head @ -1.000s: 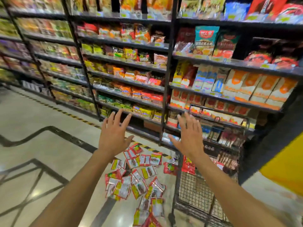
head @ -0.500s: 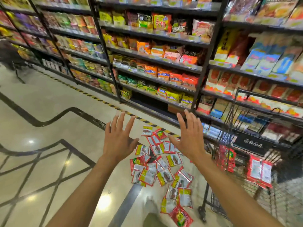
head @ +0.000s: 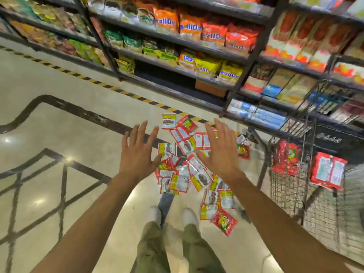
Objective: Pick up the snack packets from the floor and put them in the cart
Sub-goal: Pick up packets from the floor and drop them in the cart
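Your left hand (head: 137, 160) and your right hand (head: 220, 154) are both stretched forward above the floor (head: 59, 125), with the backs up. The grip of each hand is apart: the fingers are straight and spread, and they hold nothing. The snack packets (head: 183, 178) lie in a loose heap on the floor, below and between your two hands, just in front of your white shoes (head: 155, 213). Some packets overlap one another. The cart (head: 285, 196) stands to the right of the heap, near the store shelves (head: 177, 62). Some red packets (head: 327, 170) are at the cart, but I cannot tell exactly how they rest in it.
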Demonstrator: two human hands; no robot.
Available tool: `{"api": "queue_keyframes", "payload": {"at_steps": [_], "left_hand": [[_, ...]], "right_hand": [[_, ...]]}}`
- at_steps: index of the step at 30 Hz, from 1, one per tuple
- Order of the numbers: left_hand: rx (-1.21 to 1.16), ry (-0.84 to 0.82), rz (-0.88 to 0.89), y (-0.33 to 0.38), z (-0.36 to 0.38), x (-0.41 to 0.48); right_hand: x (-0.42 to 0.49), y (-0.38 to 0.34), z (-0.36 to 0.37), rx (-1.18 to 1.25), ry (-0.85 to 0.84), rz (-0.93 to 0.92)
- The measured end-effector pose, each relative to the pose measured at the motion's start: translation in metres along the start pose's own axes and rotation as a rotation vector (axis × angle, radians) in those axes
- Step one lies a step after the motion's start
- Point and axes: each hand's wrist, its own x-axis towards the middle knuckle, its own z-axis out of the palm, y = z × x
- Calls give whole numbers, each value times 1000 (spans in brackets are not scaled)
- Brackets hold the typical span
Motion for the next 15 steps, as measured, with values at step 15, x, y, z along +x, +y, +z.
{"api": "queue_keyframes", "payload": {"at_steps": [15], "left_hand": [[-50,-233,187,-62,379,68]], "right_hand": [[-18,12,373,48,-101,181]]}}
